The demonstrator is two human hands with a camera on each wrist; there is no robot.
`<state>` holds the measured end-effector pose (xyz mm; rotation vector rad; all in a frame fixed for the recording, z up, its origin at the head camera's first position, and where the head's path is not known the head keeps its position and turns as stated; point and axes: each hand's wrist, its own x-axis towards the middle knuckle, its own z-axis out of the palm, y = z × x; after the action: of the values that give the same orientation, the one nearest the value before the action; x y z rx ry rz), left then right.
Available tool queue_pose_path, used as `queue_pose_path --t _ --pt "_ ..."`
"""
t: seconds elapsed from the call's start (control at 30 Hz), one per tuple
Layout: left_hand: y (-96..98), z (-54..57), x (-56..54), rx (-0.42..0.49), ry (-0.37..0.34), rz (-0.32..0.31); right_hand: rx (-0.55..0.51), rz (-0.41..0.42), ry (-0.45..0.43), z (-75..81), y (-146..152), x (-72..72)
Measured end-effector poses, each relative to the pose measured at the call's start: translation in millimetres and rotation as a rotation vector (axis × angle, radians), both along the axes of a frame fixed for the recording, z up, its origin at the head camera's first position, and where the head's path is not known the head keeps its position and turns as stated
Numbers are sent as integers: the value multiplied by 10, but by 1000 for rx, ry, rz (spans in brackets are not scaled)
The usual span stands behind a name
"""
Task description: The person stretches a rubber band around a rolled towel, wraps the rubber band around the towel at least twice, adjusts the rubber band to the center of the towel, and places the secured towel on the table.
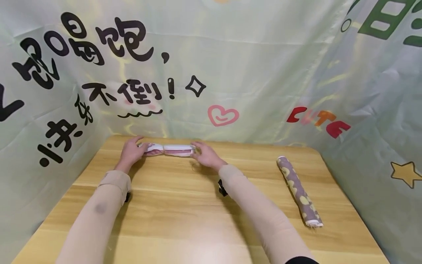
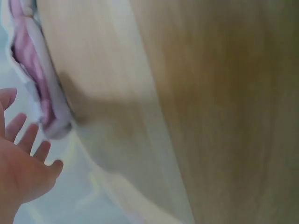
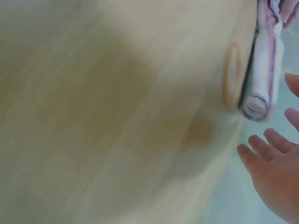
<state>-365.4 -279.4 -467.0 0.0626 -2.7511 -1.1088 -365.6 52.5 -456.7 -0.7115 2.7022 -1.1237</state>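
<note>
1. Grip: left hand (image 1: 132, 152) and right hand (image 1: 208, 157) have fingers spread around the rolled cloth's (image 1: 179, 147) ends.
2. It lies along the counter's (image 1: 184, 205) far edge, upper centre-left of the head frame.
3. Probably light and soft; best held near both ends, clear of the rubber band (image 1: 163, 149).
4. Wrist-view blur leaves fingertip contact unclear.

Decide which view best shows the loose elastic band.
Right wrist view: the loose band shows as a large loop beside the pale roll. The head view shows it small and faint near the right hand; the left wrist view misses it.
</note>
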Motion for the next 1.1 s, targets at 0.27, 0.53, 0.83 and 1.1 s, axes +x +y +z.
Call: queue_pose_path --t 0.27,0.53,0.83,1.1 --pt "326 237 124 44 198 -89 13 -69 94 340 357 278" --pt "889 472 364 192 372 -166 -74 -168 243 511 939 540" --pt "1337 440 622 213 404 -302 -108 -338 274 452 1846 854" --pt "1388 200 596 61 358 -450 -35 -439 261 186 2673 1111"
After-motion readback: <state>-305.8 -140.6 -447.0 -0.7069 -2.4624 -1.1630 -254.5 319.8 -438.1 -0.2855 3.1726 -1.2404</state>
